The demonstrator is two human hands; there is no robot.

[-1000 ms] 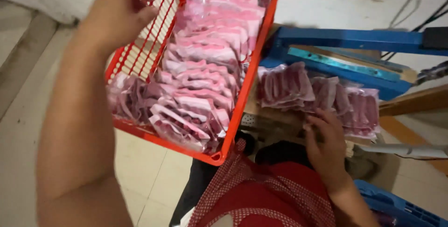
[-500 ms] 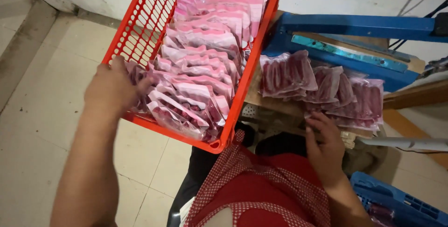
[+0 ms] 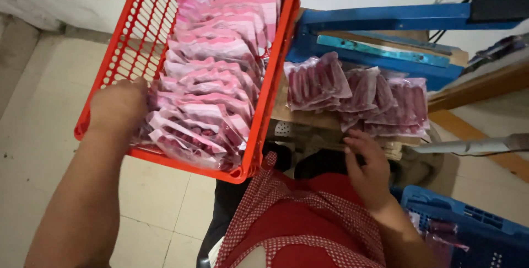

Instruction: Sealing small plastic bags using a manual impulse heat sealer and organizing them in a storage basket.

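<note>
Red basket (image 3: 138, 42) on the left, packed with overlapping pink sealed packets (image 3: 215, 75). Blue sealer (image 3: 386, 20) behind loose stack of packets (image 3: 358, 94) on the wooden surface. Left hand (image 3: 118, 105) reaching down into basket's near left corner, knuckles up, touching packets; grip hidden, cannot tell. Right hand (image 3: 366, 166) low, just below loose stack, fingers loosely spread, holding nothing.

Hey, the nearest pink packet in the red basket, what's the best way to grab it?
Probably pinch the raised near edge of the front packet, coming from above beside the left hand. The packets lie overlapped like shingles in the red basket, so this one's front edge sits free while its far end is covered.
</note>
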